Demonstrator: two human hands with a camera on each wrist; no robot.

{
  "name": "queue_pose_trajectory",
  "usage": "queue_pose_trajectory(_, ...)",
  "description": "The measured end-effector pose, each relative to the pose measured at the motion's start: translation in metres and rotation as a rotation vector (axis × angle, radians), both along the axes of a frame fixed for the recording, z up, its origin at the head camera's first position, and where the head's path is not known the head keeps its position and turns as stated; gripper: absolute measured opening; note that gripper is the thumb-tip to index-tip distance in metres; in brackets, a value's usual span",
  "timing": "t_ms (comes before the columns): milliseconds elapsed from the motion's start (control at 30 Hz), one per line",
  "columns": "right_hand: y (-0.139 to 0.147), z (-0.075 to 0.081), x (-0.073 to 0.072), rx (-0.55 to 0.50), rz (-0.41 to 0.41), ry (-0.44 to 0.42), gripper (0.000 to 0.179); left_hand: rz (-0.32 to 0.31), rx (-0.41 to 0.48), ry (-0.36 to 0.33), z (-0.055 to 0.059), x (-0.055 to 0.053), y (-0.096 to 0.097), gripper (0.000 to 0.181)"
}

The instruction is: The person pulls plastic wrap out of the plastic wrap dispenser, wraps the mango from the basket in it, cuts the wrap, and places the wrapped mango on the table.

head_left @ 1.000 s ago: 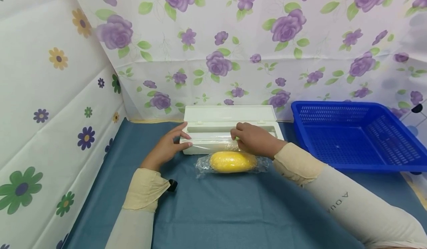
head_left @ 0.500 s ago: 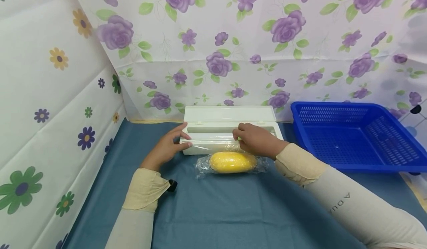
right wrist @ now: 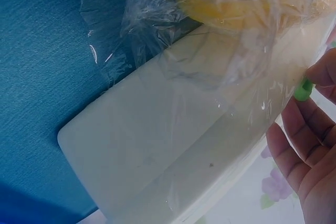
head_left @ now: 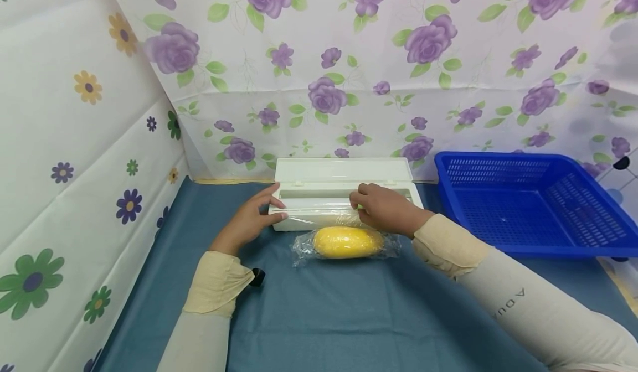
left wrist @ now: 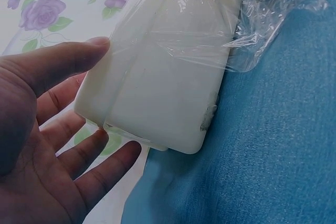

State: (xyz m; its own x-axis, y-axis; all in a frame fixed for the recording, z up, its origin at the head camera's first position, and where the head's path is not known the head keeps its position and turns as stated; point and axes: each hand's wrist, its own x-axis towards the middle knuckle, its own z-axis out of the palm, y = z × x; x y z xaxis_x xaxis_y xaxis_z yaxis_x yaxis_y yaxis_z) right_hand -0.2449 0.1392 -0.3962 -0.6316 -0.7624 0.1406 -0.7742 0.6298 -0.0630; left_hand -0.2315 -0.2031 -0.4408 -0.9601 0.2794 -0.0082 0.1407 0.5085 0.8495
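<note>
In the head view a white cling film dispenser (head_left: 304, 221) lies at the back of the table with its lid (head_left: 344, 169) raised. My left hand (head_left: 249, 220) rests on its left end, thumb at the front edge and fingers spread and fairly straight. The right hand (head_left: 386, 208) pinches a small green slide cutter (right wrist: 303, 89) on the dispenser's top edge. Clear film (right wrist: 220, 72) stretches over the dispenser's front. Close in front, a yellow oblong item (head_left: 348, 242), its kind unclear, lies wrapped in clear film.
A blue perforated basket (head_left: 503, 249) stands at the right of the table. Blue cloth (head_left: 319, 311) covers the tabletop. Flower-printed sheets (head_left: 299, 62) hang behind and to the left.
My right hand has slid slightly to the right along the dispenser with the slide cutter. The left hand and the yellow item have stayed in place.
</note>
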Motion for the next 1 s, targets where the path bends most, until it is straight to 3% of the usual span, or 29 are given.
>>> queue_pose_trajectory(500,0.0023,-0.0032,-0.0039,0.012,-0.018,-0.004,0.005,-0.005,0.002,0.004,0.0006,0.0009,-0.0006,0.023)
queue_pose_trajectory(1000,0.0054,-0.0057,-0.0041,-0.015,-0.002,0.062,0.009,-0.005,0.003,0.005,0.002,0.0017,-0.0002,0.022)
